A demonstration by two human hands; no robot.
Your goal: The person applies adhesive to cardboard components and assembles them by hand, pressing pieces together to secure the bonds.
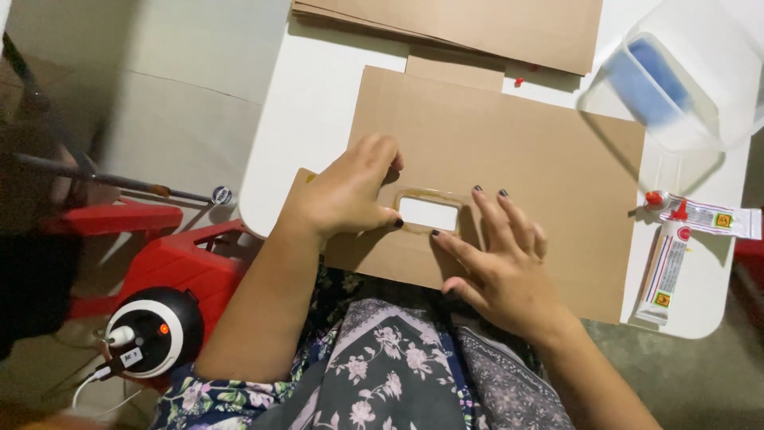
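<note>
Where a rectangular window (428, 213) is cut through it, the flat brown cardboard sheet (525, 151) lies on the white table (310, 103), its near edge over the person's lap. The left hand (350, 191) presses down just left of the window, fingers curled together, thumb at the opening's edge. The right hand (501, 267) lies flat with fingers spread, fingertips touching the window's right side. Two glue tubes (672, 255) rest right of the sheet, a clear plastic container (676, 80) beyond them, more cardboard sheets (477, 24) stacked at the far edge.
</note>
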